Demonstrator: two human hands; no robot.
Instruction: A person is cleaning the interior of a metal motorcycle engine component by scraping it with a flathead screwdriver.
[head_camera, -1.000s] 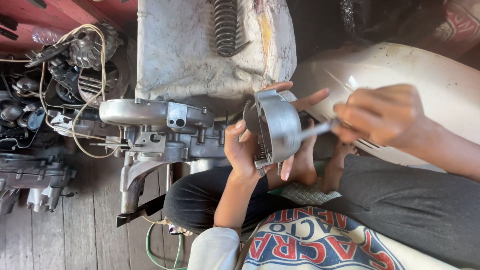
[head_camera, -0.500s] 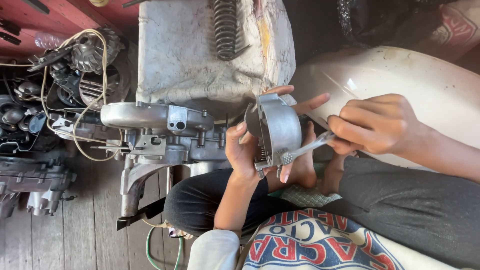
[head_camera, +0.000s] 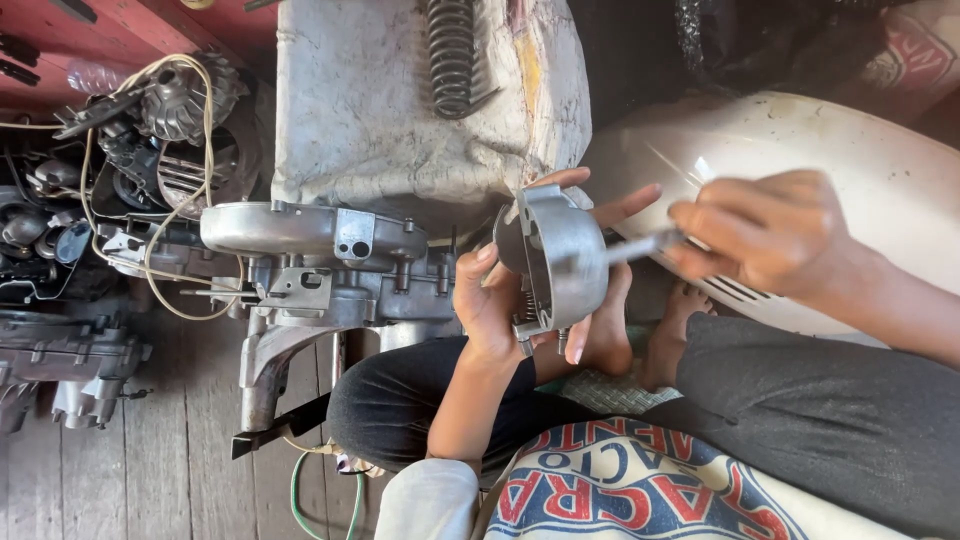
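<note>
Wooden floor (head_camera: 180, 450): one engine (head_camera: 320, 270), two hands, one round cover (head_camera: 555, 260).

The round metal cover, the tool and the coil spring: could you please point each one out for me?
round metal cover (head_camera: 560, 262), head view, on its curved outer face.
tool (head_camera: 640, 244), head view, on its metal shaft.
coil spring (head_camera: 450, 55), head view, on its middle coils.

Soft daylight, dark upper right, motion-blurred right hand (head_camera: 765, 232).

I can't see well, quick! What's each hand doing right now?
Left hand: closed around the round grey metal housing.
Right hand: closed on a thin metal tool whose tip meets the housing.
</note>
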